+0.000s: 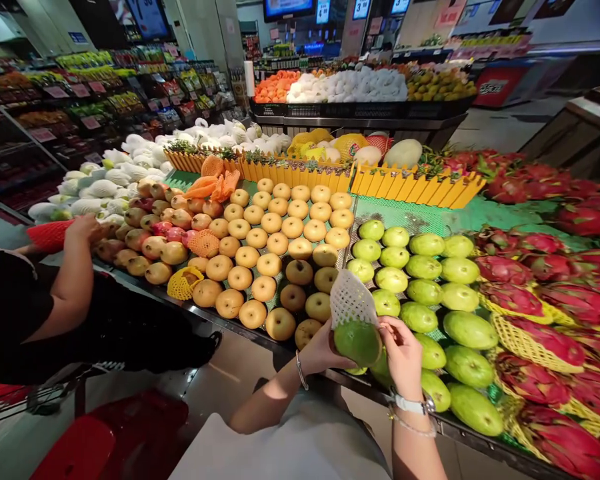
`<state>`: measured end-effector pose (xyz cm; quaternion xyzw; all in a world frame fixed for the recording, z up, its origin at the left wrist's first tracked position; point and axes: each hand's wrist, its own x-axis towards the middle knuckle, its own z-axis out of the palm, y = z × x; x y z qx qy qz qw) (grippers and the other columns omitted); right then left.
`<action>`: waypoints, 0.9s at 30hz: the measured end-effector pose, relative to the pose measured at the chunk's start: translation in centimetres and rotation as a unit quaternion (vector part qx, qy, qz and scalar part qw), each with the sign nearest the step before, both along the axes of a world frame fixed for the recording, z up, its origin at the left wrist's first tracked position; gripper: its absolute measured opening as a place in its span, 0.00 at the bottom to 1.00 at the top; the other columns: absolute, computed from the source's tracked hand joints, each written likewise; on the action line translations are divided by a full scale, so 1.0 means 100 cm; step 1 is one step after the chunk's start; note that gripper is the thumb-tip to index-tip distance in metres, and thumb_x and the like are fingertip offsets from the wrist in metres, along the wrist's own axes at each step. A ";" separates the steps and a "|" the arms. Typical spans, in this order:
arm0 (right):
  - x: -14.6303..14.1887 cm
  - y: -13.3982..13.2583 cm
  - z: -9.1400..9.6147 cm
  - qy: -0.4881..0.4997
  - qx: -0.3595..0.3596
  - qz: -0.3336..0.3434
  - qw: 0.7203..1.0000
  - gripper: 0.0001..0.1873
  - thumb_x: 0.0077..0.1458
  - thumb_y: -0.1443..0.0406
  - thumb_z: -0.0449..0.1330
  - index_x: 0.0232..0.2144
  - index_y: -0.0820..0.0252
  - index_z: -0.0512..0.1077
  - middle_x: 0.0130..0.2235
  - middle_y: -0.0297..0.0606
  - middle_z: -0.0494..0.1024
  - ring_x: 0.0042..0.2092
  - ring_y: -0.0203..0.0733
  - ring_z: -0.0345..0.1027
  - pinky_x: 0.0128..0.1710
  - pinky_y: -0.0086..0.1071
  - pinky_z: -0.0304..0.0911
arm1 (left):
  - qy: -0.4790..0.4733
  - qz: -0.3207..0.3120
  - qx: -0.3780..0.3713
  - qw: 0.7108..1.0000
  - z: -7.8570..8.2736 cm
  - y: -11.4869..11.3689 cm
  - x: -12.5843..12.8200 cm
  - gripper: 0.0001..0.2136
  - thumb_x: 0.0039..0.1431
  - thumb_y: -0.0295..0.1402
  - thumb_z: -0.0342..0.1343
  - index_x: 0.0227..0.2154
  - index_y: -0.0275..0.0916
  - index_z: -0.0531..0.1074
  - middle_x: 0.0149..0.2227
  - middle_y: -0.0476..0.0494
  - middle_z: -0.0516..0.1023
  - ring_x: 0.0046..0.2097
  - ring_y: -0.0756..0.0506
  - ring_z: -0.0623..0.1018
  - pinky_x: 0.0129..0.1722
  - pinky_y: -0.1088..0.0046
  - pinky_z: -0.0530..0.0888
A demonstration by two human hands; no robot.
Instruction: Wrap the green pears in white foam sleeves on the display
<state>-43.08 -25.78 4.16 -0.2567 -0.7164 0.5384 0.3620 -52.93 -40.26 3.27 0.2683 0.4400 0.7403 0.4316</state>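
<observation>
Head view, supermarket fruit section. Landmark: the green mango (356,344), held just above the front edge of the bench (220,319), with a white foam net sleeve (349,300) bunched over its upper end.

Left hand (325,350) cups the mango from below and to the side, fingers closed around it. Bangle (300,371) on that wrist. Right hand (403,353) grips the mango's other side, with its fingertips (384,331) pressed on fruit and sleeve edge. Wristwatch (414,403) and chain bracelet (413,427) on that wrist. Mango firmly grasped by both hands, clear of the pile.

Directly beyond the mango: stacked golden Asian pears (265,267). To its right: a heap of loose green mangoes (430,313), nearly touching the right hand. Farther right: dragon fruit (545,300), many in yellow foam nets (523,343). Well beyond the mango: yellow picket edging (300,175), with pale netted melons (105,180) to the far left of it.

Well left of the mango: a second person's hand (83,230), in a black top (35,313), resting at the pears and gripping a red mesh net (50,235). Below that arm, a shopping cart (25,400) and a red basket (110,433) stand on the floor (230,373).
</observation>
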 end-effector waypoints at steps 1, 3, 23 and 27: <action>-0.001 0.003 -0.001 -0.003 0.003 0.012 1.000 0.15 0.53 0.52 0.61 0.31 0.57 0.74 0.30 0.38 0.77 0.32 0.44 0.69 0.34 0.38 0.68 | -0.007 -0.003 0.000 1.000 0.000 0.000 0.000 0.44 0.28 0.39 0.77 0.54 0.45 0.67 0.59 0.35 0.70 0.64 0.27 0.65 0.64 0.46 0.62; -0.002 0.006 -0.002 -0.001 0.029 0.041 0.999 0.15 0.56 0.52 0.59 0.28 0.56 0.72 0.29 0.36 0.74 0.32 0.43 0.68 0.34 0.37 0.67 | -0.017 0.010 0.000 1.000 -0.003 0.000 0.001 0.45 0.26 0.41 0.77 0.53 0.46 0.68 0.59 0.35 0.70 0.65 0.26 0.64 0.65 0.47 0.61; -0.014 -0.041 -0.027 0.091 -0.051 0.051 0.993 0.36 0.39 0.61 0.72 0.51 0.45 0.64 0.48 0.41 0.68 0.52 0.54 0.67 0.49 0.47 0.68 | 0.155 0.149 -0.076 0.974 0.004 -0.015 -0.015 0.44 0.42 0.67 0.57 0.54 0.39 0.60 0.53 0.33 0.71 0.58 0.30 0.69 0.59 0.56 0.67; -0.020 -0.054 -0.035 0.053 -0.023 0.019 0.998 0.41 0.39 0.61 0.72 0.57 0.47 0.63 0.55 0.42 0.64 0.60 0.58 0.59 0.62 0.53 0.57 | 0.282 0.155 -0.146 0.935 0.018 -0.021 -0.020 0.40 0.45 0.68 0.53 0.50 0.39 0.60 0.46 0.37 0.75 0.46 0.35 0.75 0.46 0.61 0.71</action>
